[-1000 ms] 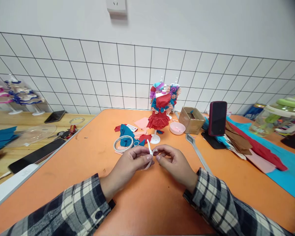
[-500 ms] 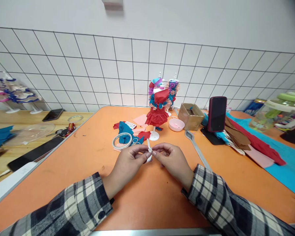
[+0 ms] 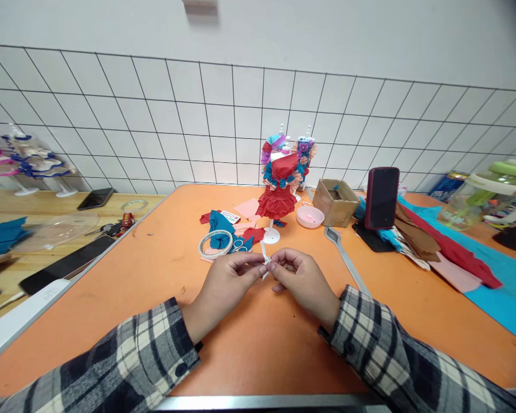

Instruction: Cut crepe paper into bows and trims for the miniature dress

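My left hand [image 3: 232, 281] and my right hand [image 3: 300, 278] meet over the orange table. Between their thumbs and forefingers they pinch a thin white strip [image 3: 264, 249], which looks like paper or ribbon and is bunched at its middle. One end of it points away from me, and a short end shows below the fingers. Just beyond stands a small dress form in a red ruffled dress [image 3: 276, 203] with blue trim, on a white base [image 3: 270, 235]. Left of the base lie a roll of tape [image 3: 202, 246], scissors [image 3: 239, 245] and blue cloth-like scraps [image 3: 219, 221].
A pink bowl [image 3: 309, 218], a cardboard box [image 3: 336, 203] and a grey metal tool [image 3: 346, 261] are right of the dress form. Farther right, a phone [image 3: 382, 198] stands upright beside folded coloured sheets [image 3: 451, 246] and a clear jug [image 3: 468, 201]. Another phone [image 3: 95, 198] lies at left.
The fingers have shifted slightly on the white strip, and less of its lower end shows. The whole view has moved a little; other things stay in place.
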`<state>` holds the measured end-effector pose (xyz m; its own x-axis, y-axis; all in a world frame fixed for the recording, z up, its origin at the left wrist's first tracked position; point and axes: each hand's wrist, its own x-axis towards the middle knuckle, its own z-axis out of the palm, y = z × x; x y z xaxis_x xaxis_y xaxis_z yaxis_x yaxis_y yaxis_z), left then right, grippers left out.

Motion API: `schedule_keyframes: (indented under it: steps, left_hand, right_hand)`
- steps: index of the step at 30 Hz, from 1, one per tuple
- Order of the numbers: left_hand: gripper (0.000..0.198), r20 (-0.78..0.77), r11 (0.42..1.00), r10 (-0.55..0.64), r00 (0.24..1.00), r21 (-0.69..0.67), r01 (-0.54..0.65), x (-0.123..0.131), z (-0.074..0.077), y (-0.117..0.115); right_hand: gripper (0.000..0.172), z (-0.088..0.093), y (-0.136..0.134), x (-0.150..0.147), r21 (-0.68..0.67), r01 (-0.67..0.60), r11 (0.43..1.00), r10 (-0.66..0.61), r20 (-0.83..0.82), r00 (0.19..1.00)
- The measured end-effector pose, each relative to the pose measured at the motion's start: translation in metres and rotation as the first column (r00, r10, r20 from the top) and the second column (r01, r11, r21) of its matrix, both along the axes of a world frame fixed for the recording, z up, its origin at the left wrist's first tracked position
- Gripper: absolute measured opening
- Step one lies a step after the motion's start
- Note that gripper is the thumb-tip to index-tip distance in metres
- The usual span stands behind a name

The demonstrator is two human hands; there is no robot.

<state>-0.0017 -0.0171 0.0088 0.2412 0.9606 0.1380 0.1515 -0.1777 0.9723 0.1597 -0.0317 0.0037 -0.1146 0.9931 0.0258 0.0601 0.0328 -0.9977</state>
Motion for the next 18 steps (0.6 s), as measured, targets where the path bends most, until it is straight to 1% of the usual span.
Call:
schedule_keyframes:
  steps: [3,5,6,7,8,10,11,12,13,15,17,18]
  left_hand:
    - [0.021,0.125,0.986,-0.077,0.989,-0.139,0.094,0.000,-0.003,0.000]
    - [0.027,0.197,0.967,-0.087,0.976,-0.220,0.131,0.001,-0.002,-0.001]
    - [0.029,0.199,0.962,-0.085,0.976,-0.238,0.132,0.001,-0.001,0.000]
    - [0.028,0.167,0.965,-0.089,0.982,-0.229,0.127,0.000,0.001,0.001]
    - [0.025,0.106,0.975,-0.098,0.990,-0.190,0.117,-0.002,0.002,0.003]
    - [0.018,-0.062,0.994,-0.101,0.993,-0.041,0.098,-0.007,0.003,0.009]
    - [0.015,-0.144,0.995,-0.078,0.987,0.048,0.086,-0.010,0.003,0.014]
    - [0.016,-0.199,0.991,-0.056,0.978,0.108,0.079,-0.014,0.002,0.018]
    - [0.018,-0.219,0.988,-0.029,0.975,0.144,0.061,-0.017,0.000,0.023]
    - [0.019,-0.254,0.987,-0.013,0.967,0.154,0.054,-0.021,-0.004,0.029]
    - [0.023,-0.245,0.990,-0.046,0.969,0.117,0.077,-0.021,-0.006,0.030]
    - [0.026,-0.235,0.989,-0.069,0.970,0.108,0.097,-0.020,-0.006,0.028]
  right_hand:
    - [0.021,0.001,0.000,0.002,0.116,0.004,0.993,-0.009,0.043,0.999]
    - [0.020,0.001,0.001,0.004,0.144,-0.021,0.989,0.014,0.048,0.999]
    - [0.020,0.001,0.002,0.005,0.139,-0.036,0.990,0.031,0.042,0.999]
    - [0.021,0.000,0.003,0.006,0.126,-0.049,0.991,0.046,0.030,0.999]
    - [0.023,0.000,0.004,0.007,0.112,-0.059,0.992,0.058,0.016,0.998]
    - [0.025,0.000,0.005,0.007,0.089,-0.071,0.994,0.073,-0.015,0.997]
    - [0.026,0.001,0.006,0.008,0.080,-0.077,0.994,0.079,-0.032,0.996]
    - [0.027,0.001,0.006,0.008,0.071,-0.085,0.994,0.088,-0.048,0.995]
    - [0.027,0.002,0.006,0.008,0.062,-0.088,0.994,0.092,-0.057,0.994]
    - [0.028,0.002,0.006,0.009,0.046,-0.065,0.997,0.068,-0.059,0.996]
    - [0.028,0.000,0.006,0.009,0.050,-0.022,0.999,0.024,-0.031,0.999]
    - [0.027,0.000,0.006,0.009,0.072,-0.002,0.997,0.002,-0.003,1.000]
